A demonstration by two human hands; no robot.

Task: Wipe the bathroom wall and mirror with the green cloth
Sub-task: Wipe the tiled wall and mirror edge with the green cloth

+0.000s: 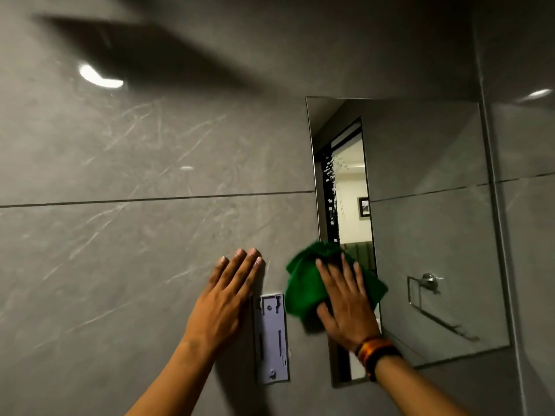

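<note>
Here, right grip, fingers straight, presses cloth on mirror, lower-left; the rest lies up-right. Left grip flat, empty, on wall.

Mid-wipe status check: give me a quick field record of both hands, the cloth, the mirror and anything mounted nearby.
left hand: left hand flat on grey marbled tile wall, fingers straight
right hand: right hand presses crumpled green cloth with straight fingers
cloth position: across the left edge of the rectangular wall mirror, low down
mirror state: water droplets higher up near that edge
nearby: white plastic mounting bracket on wall between the hands
</note>
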